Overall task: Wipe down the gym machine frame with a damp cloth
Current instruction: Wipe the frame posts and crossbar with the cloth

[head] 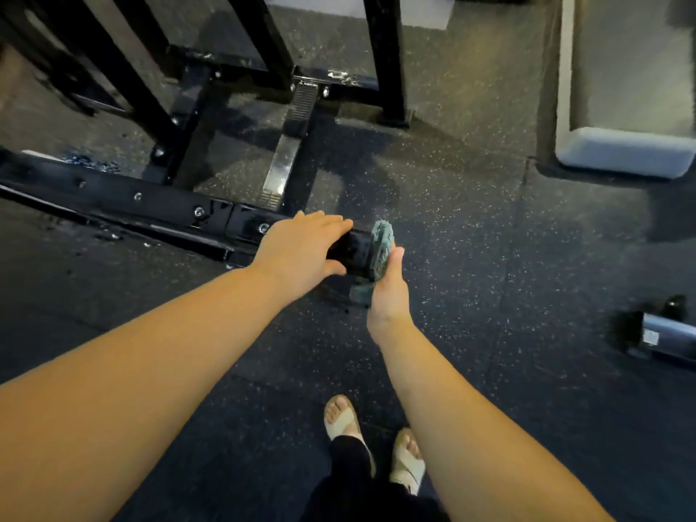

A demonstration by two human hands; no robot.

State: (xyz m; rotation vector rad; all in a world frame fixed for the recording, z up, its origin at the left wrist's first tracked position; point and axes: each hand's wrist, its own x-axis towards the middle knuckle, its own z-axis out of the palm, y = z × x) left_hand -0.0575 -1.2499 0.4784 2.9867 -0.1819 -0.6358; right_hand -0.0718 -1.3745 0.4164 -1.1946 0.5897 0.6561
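Down low, my left hand [301,254] rests on the end of the black frame beam [169,209], fingers laid fairly straight over its top and thumb against the near face. Just past those fingertips, my right hand [388,292] grips the bunched teal cloth [381,246], pressing it against the beam's end above the speckled floor [470,239].

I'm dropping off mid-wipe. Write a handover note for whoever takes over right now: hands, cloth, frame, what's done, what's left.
Left hand rests on the end of the floor bar, fingers fairly straight.
Right hand holds the cloth against the bar's end face.
Done: the bar looks wet and glossy along its length, so it is likely wiped.
Left: finish the end face; the uprights show no clear wetness, so they likely remain.
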